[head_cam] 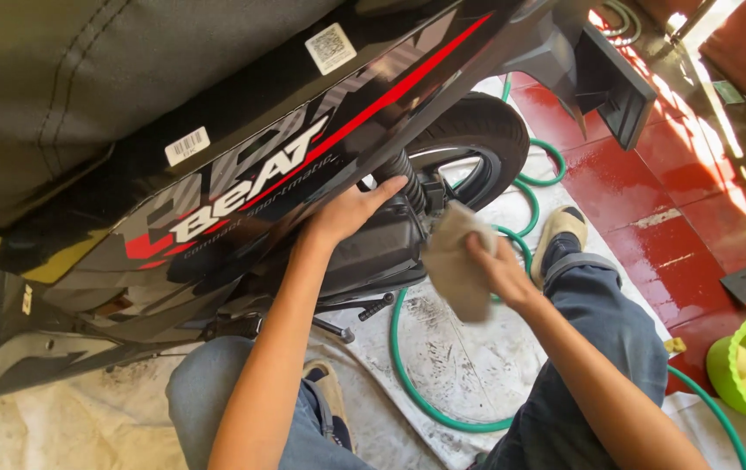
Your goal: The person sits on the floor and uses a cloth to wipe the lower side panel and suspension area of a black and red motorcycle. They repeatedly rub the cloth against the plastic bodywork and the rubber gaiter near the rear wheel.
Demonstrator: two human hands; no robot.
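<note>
Now our right hand (497, 265) pinches a grey cloth (456, 259) by the black scooter (242, 165), while our left hand (351, 211) lies spread flat on it.

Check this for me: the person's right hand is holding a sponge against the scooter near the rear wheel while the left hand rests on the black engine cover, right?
Not quite. The right hand holds a beige cloth, not a sponge, near the rear wheel of the scooter. The left hand does rest on the black engine cover, as the head view shows.
</note>
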